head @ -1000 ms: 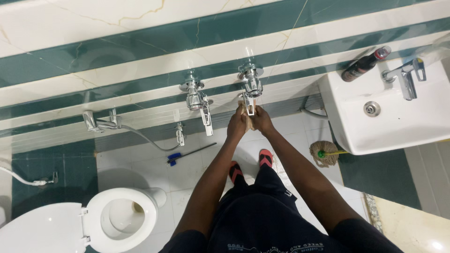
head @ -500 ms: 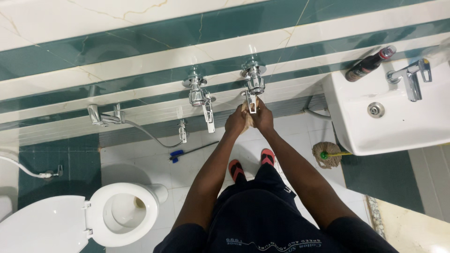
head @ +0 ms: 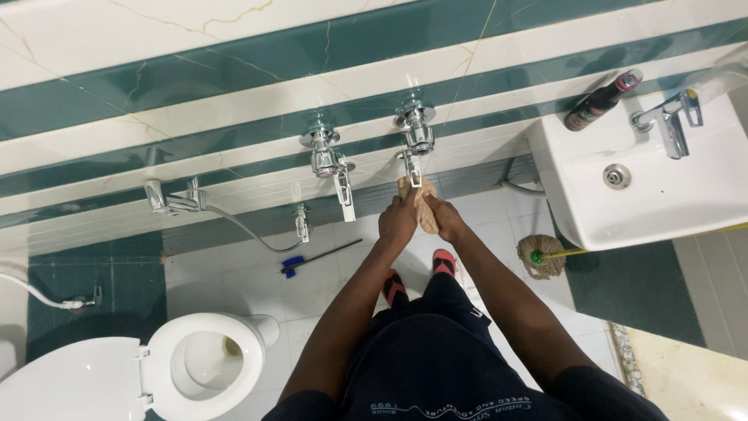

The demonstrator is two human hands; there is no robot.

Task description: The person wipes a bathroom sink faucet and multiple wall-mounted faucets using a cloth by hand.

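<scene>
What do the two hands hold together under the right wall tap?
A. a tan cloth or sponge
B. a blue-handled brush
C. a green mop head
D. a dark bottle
A: the left hand and the right hand both grip a tan cloth or sponge just below the spout of the right wall tap; the mop lies on the floor and the dark bottle stands on the sink.

Both hands have dropped below the tap, exposing more of the tan cloth.
</scene>
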